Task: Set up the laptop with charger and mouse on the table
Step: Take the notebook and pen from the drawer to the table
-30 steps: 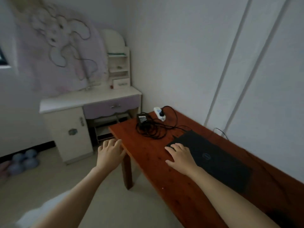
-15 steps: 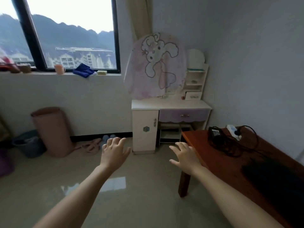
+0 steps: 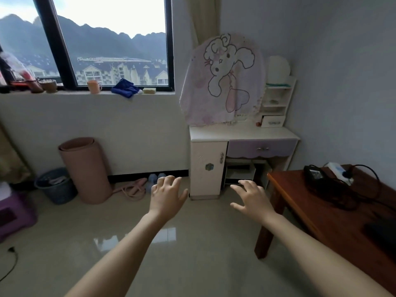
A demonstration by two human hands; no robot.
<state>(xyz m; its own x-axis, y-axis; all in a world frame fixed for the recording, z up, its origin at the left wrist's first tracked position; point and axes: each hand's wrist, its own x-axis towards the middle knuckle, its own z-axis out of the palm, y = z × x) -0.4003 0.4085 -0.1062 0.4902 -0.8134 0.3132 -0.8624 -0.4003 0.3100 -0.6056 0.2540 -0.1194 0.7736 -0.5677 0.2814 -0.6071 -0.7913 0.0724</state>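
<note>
Daylit window (image 3: 107, 41), pale walls, glossy tile floor (image 3: 64, 243), white vanity desk (image 3: 242, 133).

The one camera sits up on the person's head and looks forward and a bit down over the floor (image 3: 203, 264) to the far wall with the window (image 3: 107, 39), with the table (image 3: 334, 224) close at the right edge.

Open floor (image 3: 192, 254) lies beneath and between the left hand (image 3: 166, 197) and the right hand (image 3: 252, 200), both spread in the air. Just right of the right hand juts a corner of the table (image 3: 300, 200). Farther right, the charger (image 3: 315, 175) and its tangled cable (image 3: 347, 198) crowd the table by a power strip (image 3: 338, 170). Ahead of both hands stands a dressing table (image 3: 242, 133).
</note>
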